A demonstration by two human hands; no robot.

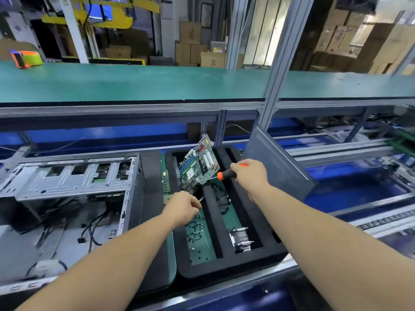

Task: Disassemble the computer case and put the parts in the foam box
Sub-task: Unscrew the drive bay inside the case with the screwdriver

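Note:
The open computer case (67, 187) lies on its side at the left, loose cables inside it. To its right stands the black foam box (224, 268) with long slots. My left hand (184, 206) grips the lower edge of a green motherboard (198, 167), which tilts upright over the box's far left slot. My right hand (248, 173) is closed around an orange-and-black screwdriver (226, 175), just right of the board. Several small black screws (196, 227) lie in the left slot. A black cable bundle (221, 198) and a finned heatsink (241, 240) rest in the middle slot.
A dark grey side panel (276, 162) leans against the box's right edge. A green memory stick (165, 178) lies between case and box. A green shelf (157, 81) runs across behind, with an orange tape dispenser (25, 58) at its far left. Blue conveyor rails (359, 191) lie to the right.

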